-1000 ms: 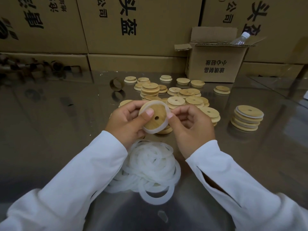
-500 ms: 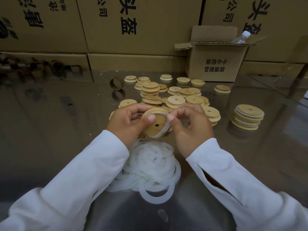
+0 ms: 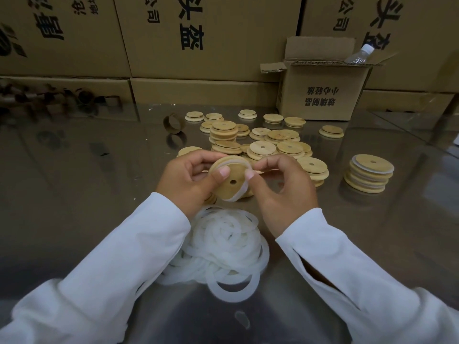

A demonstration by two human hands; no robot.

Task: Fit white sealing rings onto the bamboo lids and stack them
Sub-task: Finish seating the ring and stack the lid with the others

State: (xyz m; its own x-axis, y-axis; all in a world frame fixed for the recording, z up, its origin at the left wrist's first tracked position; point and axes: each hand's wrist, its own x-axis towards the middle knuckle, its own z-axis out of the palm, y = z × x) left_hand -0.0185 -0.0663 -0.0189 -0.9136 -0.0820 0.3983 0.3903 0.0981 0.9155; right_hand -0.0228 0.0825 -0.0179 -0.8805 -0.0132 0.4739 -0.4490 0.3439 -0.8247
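on the steel table (image 3: 74, 194), both hands (image 3: 188, 180) (image 3: 280, 192) press a ring (image 3: 244, 187) onto a lid (image 3: 229, 181).

Both hands raised above a shiny table (image 3: 74, 194), white sleeves on the arms. Left hand (image 3: 185, 180) gripping a bamboo lid (image 3: 229, 181) at its left edge, thumb pressed on the face near the small centre hole. Right hand (image 3: 283, 192) pinching a white sealing ring (image 3: 242, 192) against the lid's right rim, the ring only partly seated. Loose white rings (image 3: 223, 247) heaped just below the hands. Bare lids (image 3: 263, 142) scattered behind. Stack of fitted lids (image 3: 370, 173) at right. Open carton (image 3: 320, 93) with a bottle (image 3: 360, 54) at back.
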